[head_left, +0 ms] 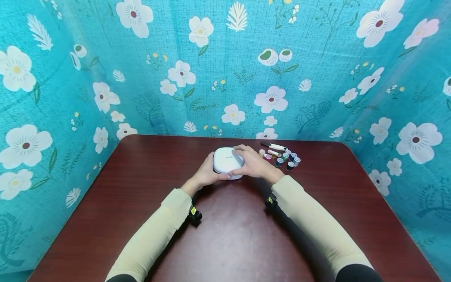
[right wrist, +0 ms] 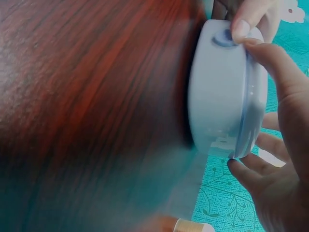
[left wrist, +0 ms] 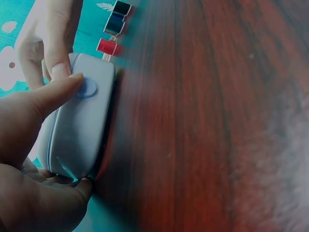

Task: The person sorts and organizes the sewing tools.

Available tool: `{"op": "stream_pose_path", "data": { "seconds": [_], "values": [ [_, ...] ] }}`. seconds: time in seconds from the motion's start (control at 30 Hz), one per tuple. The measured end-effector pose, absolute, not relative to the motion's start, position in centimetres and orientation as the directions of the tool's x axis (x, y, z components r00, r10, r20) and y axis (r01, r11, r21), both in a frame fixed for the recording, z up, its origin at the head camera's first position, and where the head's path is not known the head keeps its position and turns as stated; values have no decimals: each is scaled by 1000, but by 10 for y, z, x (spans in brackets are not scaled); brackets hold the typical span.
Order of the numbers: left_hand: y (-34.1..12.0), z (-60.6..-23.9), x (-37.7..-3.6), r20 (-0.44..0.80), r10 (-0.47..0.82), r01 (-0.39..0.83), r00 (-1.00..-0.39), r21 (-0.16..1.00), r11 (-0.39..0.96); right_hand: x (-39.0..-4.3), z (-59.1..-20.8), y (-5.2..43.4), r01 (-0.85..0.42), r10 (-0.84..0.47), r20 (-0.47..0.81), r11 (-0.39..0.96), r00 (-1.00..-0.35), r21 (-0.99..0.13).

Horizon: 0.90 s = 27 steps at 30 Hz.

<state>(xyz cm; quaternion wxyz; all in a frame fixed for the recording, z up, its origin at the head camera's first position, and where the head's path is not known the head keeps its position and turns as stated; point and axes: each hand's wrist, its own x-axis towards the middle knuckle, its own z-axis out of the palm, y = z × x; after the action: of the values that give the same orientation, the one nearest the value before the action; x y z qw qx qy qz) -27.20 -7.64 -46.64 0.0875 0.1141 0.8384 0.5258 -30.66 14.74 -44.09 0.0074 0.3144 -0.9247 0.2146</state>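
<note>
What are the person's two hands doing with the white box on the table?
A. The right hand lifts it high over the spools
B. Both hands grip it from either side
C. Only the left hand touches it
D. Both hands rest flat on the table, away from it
B: the left hand and right hand curl round opposite sides of the white box, which sits on the table.

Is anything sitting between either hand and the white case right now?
No. Both hands are already on the white case: the left hand holds its left side, the right hand curls over its right side. The thread spools lie apart, to the right.
</note>
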Motion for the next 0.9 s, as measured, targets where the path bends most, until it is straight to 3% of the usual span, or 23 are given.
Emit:
{"op": "stream_pose_path", "data": {
  "seconds": [0.4,0.9],
  "values": [
    [-74,-465,-276,-105,242,-6,-964,926,378,-304,-443,143,-598,-553,232,702,-800,-387],
    [-73,-464,-275,-114,239,-16,-964,926,377,-300,-441,142,-563,-507,252,692,-824,-452]
  ]
}}
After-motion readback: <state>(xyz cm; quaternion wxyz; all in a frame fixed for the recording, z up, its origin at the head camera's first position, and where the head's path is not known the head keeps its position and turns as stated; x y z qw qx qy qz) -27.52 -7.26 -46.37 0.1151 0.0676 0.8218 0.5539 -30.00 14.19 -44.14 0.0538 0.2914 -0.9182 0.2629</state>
